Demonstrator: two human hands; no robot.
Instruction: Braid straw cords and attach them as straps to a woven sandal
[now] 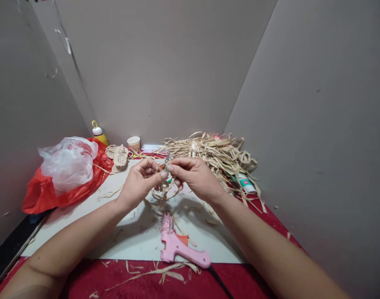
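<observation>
Over the white board, my left hand (141,180) and my right hand (197,176) meet, fingers closed in pinches. Between them is a braided raffia cord (160,195), whose loops hang below the fingertips. A small grey pointed metal tip (167,157) sticks up beside my right fingertips; its lower part is hidden, with bits of orange and green showing near it. I cannot tell which hand bears that tool. Just below the hands lies a pink glue gun (177,247) with an orange trigger, its nozzle end pointing away from me and its black cord running toward me.
A heap of dry raffia (214,155) lies at the back right, near a white-and-green roll (247,183). At left are a red bag (37,195), clear plastic (68,162), woven raffia pieces (119,157), a paper cup (133,143) and a yellow bottle (99,135). Grey walls enclose the table.
</observation>
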